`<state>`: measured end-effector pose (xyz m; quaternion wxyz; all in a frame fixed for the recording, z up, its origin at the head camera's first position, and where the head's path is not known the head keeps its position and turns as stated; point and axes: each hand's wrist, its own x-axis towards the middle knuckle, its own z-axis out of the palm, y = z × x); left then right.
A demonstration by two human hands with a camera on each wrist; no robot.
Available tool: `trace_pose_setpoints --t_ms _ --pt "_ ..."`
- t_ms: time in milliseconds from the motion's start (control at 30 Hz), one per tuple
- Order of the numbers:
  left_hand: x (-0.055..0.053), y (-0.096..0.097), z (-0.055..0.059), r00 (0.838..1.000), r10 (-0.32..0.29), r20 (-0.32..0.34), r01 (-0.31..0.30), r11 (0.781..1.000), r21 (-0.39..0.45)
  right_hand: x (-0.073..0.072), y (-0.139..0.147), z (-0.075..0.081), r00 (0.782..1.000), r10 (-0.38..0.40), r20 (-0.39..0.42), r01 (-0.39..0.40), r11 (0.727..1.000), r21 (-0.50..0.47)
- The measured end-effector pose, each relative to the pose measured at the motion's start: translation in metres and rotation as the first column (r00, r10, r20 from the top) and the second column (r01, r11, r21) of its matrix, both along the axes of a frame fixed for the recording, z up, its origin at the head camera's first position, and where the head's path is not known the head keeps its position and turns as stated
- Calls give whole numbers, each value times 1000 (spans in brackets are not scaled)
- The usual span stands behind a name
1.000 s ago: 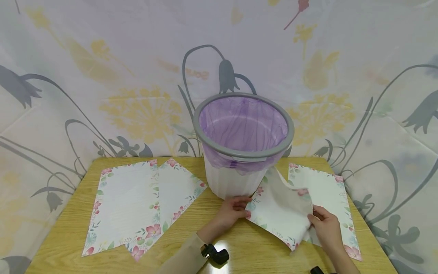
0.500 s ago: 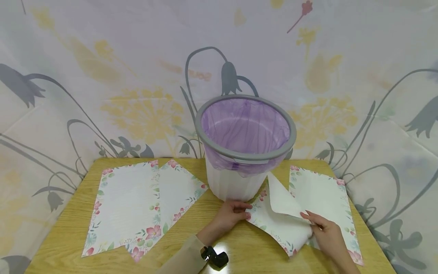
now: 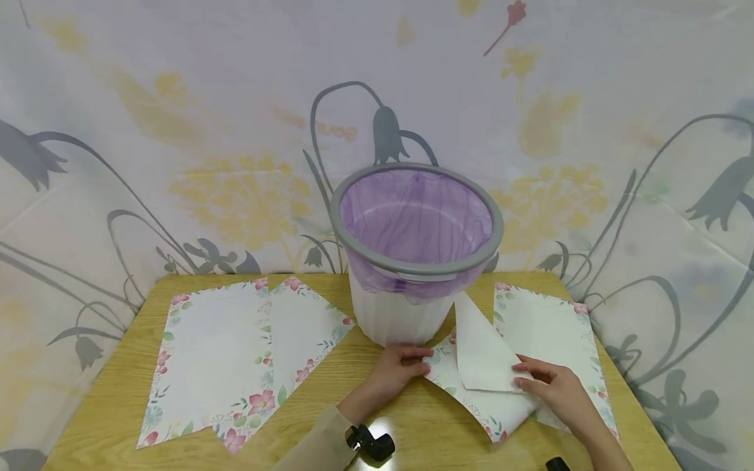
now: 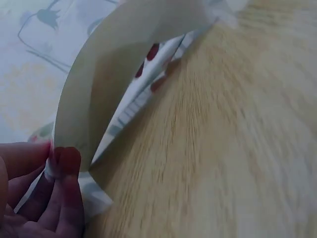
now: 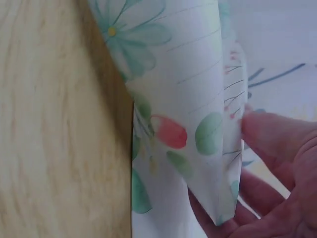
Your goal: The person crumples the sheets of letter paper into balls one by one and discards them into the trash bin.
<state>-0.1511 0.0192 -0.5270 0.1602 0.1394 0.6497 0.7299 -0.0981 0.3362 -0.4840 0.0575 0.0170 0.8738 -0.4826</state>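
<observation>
A sheet of flower-bordered letter paper [image 3: 465, 396] lies slantwise in front of the bin, its near edge bowed. My left hand [image 3: 396, 374] pinches its left corner between thumb and fingers; the left wrist view shows the paper [image 4: 114, 64] arching up from that pinch. One part of the sheet is folded over, with the plain white back of the flap [image 3: 483, 353] facing up. At the flap's right edge, my right hand [image 3: 554, 387] holds the paper between thumb and fingers. In the right wrist view, the flowered side of the paper [image 5: 183, 99] curves down by the thumb [image 5: 272, 134].
A white bin [image 3: 391, 320] with a grey rim and purple liner [image 3: 418, 222] stands at the back middle of the wooden table [image 3: 318, 392]. Two similar sheets overlap at left, one sheet [image 3: 206, 360] beside another [image 3: 303, 320]. Another sheet [image 3: 536, 320] lies at right, partly under my right hand.
My right hand has brought the sheet's far right part over toward me and left, so its blank back now faces up. The left hand keeps its pinch on the left corner.
</observation>
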Motion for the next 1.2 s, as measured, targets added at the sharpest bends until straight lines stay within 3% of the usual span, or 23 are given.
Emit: trace_pose_setpoints --t_ms 200,433,533,700,833,1000,1200 --pt "5 7 8 1000 -22 6 22 999 31 -1 -1 4 998 -56 30 52 991 124" --pt "6 14 14 993 -103 50 93 981 168 3 -2 6 976 -213 36 206 968 142" --pt "7 16 17 988 -126 85 104 967 234 3 -4 7 953 -299 46 292 950 111" --pt "12 21 23 970 -155 189 83 935 344 4 -13 7 913 -405 46 406 913 -23" --pt "14 22 26 959 -204 195 115 913 391 4 -23 2 902 -430 -31 428 901 -66" --pt "14 24 31 959 -262 112 208 913 351 2 -35 -4 862 -468 -193 455 884 -108" --pt "13 29 33 961 -265 76 227 916 330 0 -43 -8 841 -417 -345 427 903 -52"
